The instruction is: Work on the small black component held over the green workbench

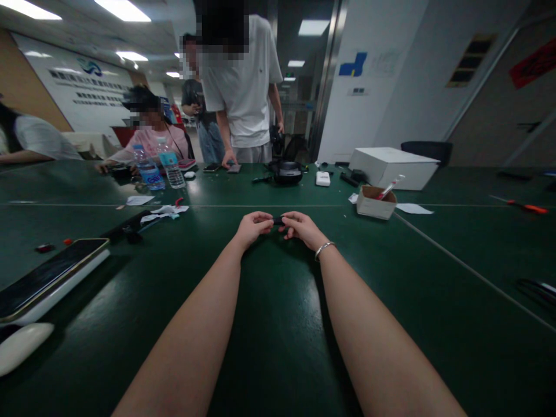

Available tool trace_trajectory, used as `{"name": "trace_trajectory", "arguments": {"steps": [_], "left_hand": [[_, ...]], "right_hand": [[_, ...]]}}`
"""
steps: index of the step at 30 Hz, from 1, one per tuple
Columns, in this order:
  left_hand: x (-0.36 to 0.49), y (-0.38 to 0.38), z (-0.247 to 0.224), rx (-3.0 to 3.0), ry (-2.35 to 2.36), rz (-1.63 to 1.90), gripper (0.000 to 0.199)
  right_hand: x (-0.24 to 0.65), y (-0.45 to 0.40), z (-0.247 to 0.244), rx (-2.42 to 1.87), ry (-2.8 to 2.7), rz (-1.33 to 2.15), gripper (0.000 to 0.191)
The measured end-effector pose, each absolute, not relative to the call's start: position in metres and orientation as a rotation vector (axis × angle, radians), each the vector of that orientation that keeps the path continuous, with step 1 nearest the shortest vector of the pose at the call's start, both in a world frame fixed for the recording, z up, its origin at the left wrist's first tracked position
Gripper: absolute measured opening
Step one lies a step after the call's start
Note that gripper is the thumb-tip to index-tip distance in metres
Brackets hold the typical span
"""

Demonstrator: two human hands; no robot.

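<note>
Both my arms reach forward over the dark green table (278,324). Between my fingertips is a small black object (278,220), too small to identify. My left hand (254,227) pinches its left end, and my right hand (302,227) grips its right end with thumb and forefinger, the other fingers curled below. A silver bracelet (324,250) circles my right wrist.
At left lie a phone on a white box (52,278), a white mouse (24,347), paper scraps and two bottles (171,165). Ahead are a black device (286,172) and a standing person (247,81). An open small box (376,204) and white carton (393,167) stand right.
</note>
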State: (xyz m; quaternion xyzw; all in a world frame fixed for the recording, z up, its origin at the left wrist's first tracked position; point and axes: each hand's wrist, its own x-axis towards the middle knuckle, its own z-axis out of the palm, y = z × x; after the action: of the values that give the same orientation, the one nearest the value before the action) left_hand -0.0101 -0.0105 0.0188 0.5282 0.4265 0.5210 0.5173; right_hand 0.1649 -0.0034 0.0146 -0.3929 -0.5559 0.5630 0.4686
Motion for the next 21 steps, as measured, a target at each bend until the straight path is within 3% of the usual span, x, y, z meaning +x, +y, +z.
{"name": "trace_trajectory", "arguments": {"steps": [3, 6, 10, 13, 17, 20, 21], "left_hand": [[-0.0103, -0.0099, 0.0184, 1.240, 1.019, 1.273, 0.029], [-0.0109, -0.0091, 0.0173, 1.241, 1.003, 1.270, 0.029], [-0.0116, -0.0082, 0.0165, 1.231, 0.998, 1.281, 0.030], [-0.0119, -0.0083, 0.0169, 1.214, 1.011, 1.289, 0.030], [-0.0122, -0.0089, 0.0174, 1.222, 1.004, 1.285, 0.027], [-0.0120, -0.0087, 0.0171, 1.209, 0.997, 1.291, 0.026], [-0.0118, -0.0085, 0.0168, 1.203, 0.994, 1.294, 0.026]], "right_hand": [[0.1650, -0.0066, 0.0178, -0.902, -1.321, 1.407, 0.036], [0.1634, -0.0057, 0.0183, -0.980, -1.366, 1.372, 0.019], [0.1633, -0.0029, 0.0163, -0.994, -1.491, 1.323, 0.016], [0.1641, -0.0025, 0.0152, -0.920, -1.471, 1.345, 0.045], [0.1633, -0.0025, 0.0152, -1.000, -1.487, 1.325, 0.020], [0.1646, -0.0039, 0.0165, -0.950, -1.520, 1.332, 0.016], [0.1654, -0.0046, 0.0171, -0.913, -1.504, 1.340, 0.025]]}}
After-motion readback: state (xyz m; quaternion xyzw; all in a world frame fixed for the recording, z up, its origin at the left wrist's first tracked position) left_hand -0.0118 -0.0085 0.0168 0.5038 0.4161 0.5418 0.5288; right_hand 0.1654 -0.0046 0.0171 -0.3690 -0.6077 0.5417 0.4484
